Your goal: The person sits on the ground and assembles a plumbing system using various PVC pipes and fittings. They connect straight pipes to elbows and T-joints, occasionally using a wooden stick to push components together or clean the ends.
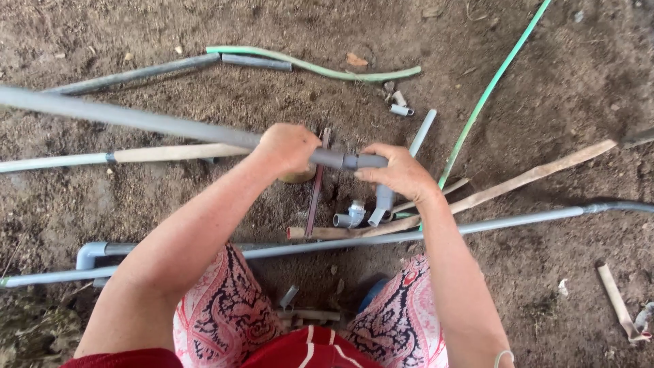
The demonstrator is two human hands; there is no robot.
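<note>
Both hands grip the long grey pipe [170,124] — left hand [286,148] mid-pipe, right hand [398,172] at its end fitting [364,161] — it looks stiff and light.

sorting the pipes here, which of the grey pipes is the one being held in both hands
The long grey pipe running in from the upper left, raised off the dirt. The left hand grips it and the right hand holds its coupling end; the other pipes lie on the ground.

Head view, steeply downward, near dirt ground [558,82]
</note>
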